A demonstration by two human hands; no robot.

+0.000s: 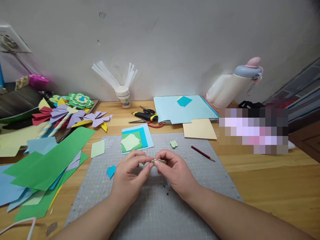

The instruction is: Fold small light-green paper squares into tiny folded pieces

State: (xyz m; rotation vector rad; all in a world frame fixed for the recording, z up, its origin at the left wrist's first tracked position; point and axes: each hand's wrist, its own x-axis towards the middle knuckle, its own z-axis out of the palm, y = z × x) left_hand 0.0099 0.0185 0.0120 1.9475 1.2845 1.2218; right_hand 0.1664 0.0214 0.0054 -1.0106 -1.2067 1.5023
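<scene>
Between the fingertips of both hands is a small pale green piece of paper [160, 161], mostly covered by fingers. My right hand [176, 171] pinches it between thumb and forefinger. My left hand [132, 173] meets it from the other side, thumb and fingers closed on its left edge. Both hands hover over a grey cutting mat [155, 213]. Just beyond them lie a small pale green paper scrap [173, 144] and a stack of paper squares, with a pale green sheet [130, 142] on top. A blue paper scrap [110, 171] lies beside my left hand.
A red and black pencil [203, 153] lies at right on the mat. Behind are scissors [147, 110], yellow-black pliers [145, 116], a paper cup [123, 96] with white strips, and light blue sheets [172, 110]. Green papers [55, 163] and paper flowers [80, 100] fill the left; a bottle [237, 83] stands right.
</scene>
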